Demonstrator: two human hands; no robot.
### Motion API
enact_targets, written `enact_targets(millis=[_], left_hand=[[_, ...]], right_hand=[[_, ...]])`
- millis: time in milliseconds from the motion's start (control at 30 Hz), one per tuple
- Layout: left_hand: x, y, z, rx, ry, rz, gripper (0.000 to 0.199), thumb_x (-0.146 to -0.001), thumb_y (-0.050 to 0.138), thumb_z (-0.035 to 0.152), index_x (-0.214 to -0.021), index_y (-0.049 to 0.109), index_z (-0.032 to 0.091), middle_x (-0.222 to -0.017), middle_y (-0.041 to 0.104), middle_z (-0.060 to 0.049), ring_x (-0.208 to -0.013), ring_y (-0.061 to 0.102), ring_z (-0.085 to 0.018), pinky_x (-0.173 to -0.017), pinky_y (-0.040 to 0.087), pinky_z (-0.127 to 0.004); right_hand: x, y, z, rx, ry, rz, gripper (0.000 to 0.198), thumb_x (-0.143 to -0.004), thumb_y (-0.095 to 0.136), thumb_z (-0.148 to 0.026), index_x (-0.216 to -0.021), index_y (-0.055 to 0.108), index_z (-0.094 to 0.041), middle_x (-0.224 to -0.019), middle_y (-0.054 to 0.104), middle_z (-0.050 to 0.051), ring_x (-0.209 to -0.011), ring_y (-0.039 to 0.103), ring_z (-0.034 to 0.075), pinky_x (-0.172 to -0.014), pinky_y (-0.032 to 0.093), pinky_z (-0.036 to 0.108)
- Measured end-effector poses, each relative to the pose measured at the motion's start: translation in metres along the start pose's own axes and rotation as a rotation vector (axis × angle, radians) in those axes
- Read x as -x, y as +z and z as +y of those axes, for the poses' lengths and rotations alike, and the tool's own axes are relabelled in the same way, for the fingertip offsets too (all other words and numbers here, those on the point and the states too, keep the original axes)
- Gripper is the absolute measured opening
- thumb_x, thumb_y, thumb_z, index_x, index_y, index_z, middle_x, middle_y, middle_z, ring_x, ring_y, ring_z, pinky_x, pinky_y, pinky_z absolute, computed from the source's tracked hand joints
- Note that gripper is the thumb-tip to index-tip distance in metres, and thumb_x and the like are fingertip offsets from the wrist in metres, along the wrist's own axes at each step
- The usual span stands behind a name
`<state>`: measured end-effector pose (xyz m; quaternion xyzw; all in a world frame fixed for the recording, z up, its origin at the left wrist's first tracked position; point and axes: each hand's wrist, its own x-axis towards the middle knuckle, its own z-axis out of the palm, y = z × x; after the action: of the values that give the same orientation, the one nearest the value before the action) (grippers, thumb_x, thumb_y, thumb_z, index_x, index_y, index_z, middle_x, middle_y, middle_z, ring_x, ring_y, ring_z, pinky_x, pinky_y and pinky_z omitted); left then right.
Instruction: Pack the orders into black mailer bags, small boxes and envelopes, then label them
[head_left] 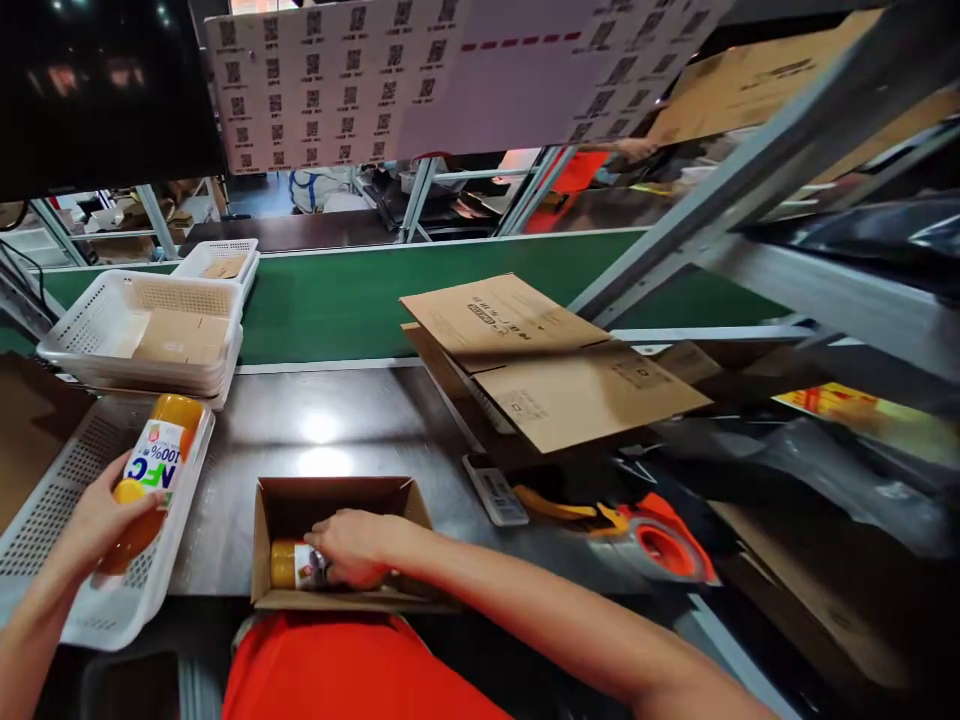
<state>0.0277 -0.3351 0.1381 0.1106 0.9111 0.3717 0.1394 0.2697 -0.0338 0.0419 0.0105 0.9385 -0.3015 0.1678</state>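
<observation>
My left hand (112, 510) is closed round an orange juice bottle (159, 455) with a white "NFC 100%" label. That bottle is tilted, over a white perforated basket (196, 470) at the left. Inside an open cardboard box (337, 492) in front of me lies a second juice bottle (285, 565) on its side. My right hand (356, 548) reaches into this box, its fingers wrapped on the label end of the lying bottle. The far part of that bottle is hidden by the hand.
White baskets (142, 290) with cardboard stand at the back left. Flat cartons (555, 370) lie right of centre, near a handheld device (496, 490) and an orange tape dispenser (660, 540). A green conveyor belt (330, 310) runs behind the metal table (300, 400). Metal posts rise at the right.
</observation>
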Motion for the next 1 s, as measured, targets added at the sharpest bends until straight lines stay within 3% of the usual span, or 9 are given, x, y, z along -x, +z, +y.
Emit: enact_targets(millis=[67, 167, 267, 333, 433, 567, 733, 833, 1000], left_hand=[[0.029, -0.002, 0.029, -0.013, 0.116, -0.048, 0.091, -0.067, 0.086, 0.047, -0.15, 0.059, 0.022, -0.105, 0.084, -0.006, -0.087, 0.08, -0.027, -0.073, 0.067, -0.034], [0.068, 0.028, 0.074, -0.052, 0.417, -0.156, 0.088, -0.071, 0.084, 0.04, -0.154, 0.057, 0.029, -0.125, 0.08, -0.005, -0.105, 0.079, -0.028, -0.092, 0.067, -0.038], [0.093, 0.089, 0.102, -0.161, 0.75, -0.295, 0.083, -0.069, 0.081, 0.03, -0.15, 0.063, 0.026, -0.142, 0.072, -0.009, -0.125, 0.07, -0.032, -0.11, 0.06, -0.045], [0.101, 0.129, 0.105, -0.273, 0.844, -0.41, 0.088, -0.063, 0.08, 0.024, -0.15, 0.063, 0.026, -0.141, 0.072, -0.011, -0.124, 0.069, -0.034, -0.107, 0.06, -0.047], [0.092, 0.168, 0.103, -0.354, 0.843, -0.47, 0.075, -0.065, 0.076, 0.02, -0.139, 0.071, 0.026, -0.125, 0.076, -0.01, -0.109, 0.071, -0.03, -0.089, 0.064, -0.041], [0.059, 0.186, 0.118, -0.324, 0.788, -0.242, 0.038, -0.087, 0.051, 0.012, -0.112, 0.079, 0.021, -0.091, 0.072, -0.005, -0.082, 0.068, -0.019, -0.078, 0.058, -0.032], [0.065, 0.209, 0.107, -0.789, 0.838, -0.812, 0.049, -0.091, 0.068, 0.035, -0.138, 0.072, 0.022, -0.137, 0.071, -0.016, -0.126, 0.067, -0.034, -0.106, 0.057, -0.045], [0.077, 0.227, 0.087, -1.073, 0.73, -0.802, 0.08, -0.088, 0.073, 0.042, -0.16, 0.051, 0.014, -0.161, 0.052, -0.027, -0.145, 0.053, -0.045, -0.115, 0.051, -0.059], [0.069, 0.247, 0.088, -1.242, 0.756, -0.775, 0.055, -0.096, 0.058, 0.023, -0.15, 0.06, 0.013, -0.144, 0.067, -0.025, -0.13, 0.066, -0.039, -0.107, 0.056, -0.053]], right_hand=[[0.026, -0.039, 0.002, -0.166, -0.131, 0.068, 0.05, -0.083, 0.08, -0.04, -0.131, 0.078, -0.024, -0.118, 0.084, 0.011, -0.104, 0.08, 0.031, -0.093, 0.063, 0.041], [0.066, -0.078, 0.012, -0.509, -0.086, 0.481, 0.059, -0.098, 0.066, -0.054, -0.15, 0.064, -0.027, -0.134, 0.078, 0.011, -0.12, 0.075, 0.028, -0.104, 0.06, 0.044], [0.092, -0.076, 0.031, -0.649, 0.07, 0.878, 0.065, -0.098, 0.062, -0.065, -0.15, 0.062, -0.025, -0.149, 0.069, 0.015, -0.136, 0.066, 0.031, -0.116, 0.054, 0.053], [0.103, -0.057, 0.047, -0.673, 0.175, 0.975, 0.071, -0.096, 0.062, -0.07, -0.149, 0.061, -0.023, -0.153, 0.065, 0.017, -0.141, 0.062, 0.034, -0.118, 0.052, 0.058], [0.117, -0.018, 0.063, -0.782, 0.281, 0.917, 0.076, -0.093, 0.062, -0.07, -0.152, 0.058, -0.022, -0.156, 0.062, 0.019, -0.145, 0.059, 0.035, -0.119, 0.052, 0.057], [0.13, 0.021, 0.062, -0.869, 0.339, 0.715, 0.081, -0.088, 0.07, -0.056, -0.158, 0.051, -0.021, -0.161, 0.057, 0.02, -0.149, 0.055, 0.036, -0.121, 0.049, 0.058], [0.132, 0.038, 0.055, -0.781, 0.287, 0.51, 0.077, -0.088, 0.064, -0.036, -0.161, 0.048, -0.018, -0.164, 0.055, 0.017, -0.152, 0.051, 0.036, -0.131, 0.036, 0.057], [0.13, 0.04, 0.056, -0.732, 0.269, 0.514, 0.071, -0.092, 0.054, -0.03, -0.161, 0.046, -0.016, -0.166, 0.051, 0.018, -0.155, 0.047, 0.033, -0.133, 0.033, 0.055], [0.133, 0.03, 0.055, -0.699, 0.238, 0.522, 0.069, -0.093, 0.06, -0.036, -0.158, 0.05, -0.014, -0.161, 0.056, 0.02, -0.149, 0.053, 0.034, -0.13, 0.038, 0.05]])
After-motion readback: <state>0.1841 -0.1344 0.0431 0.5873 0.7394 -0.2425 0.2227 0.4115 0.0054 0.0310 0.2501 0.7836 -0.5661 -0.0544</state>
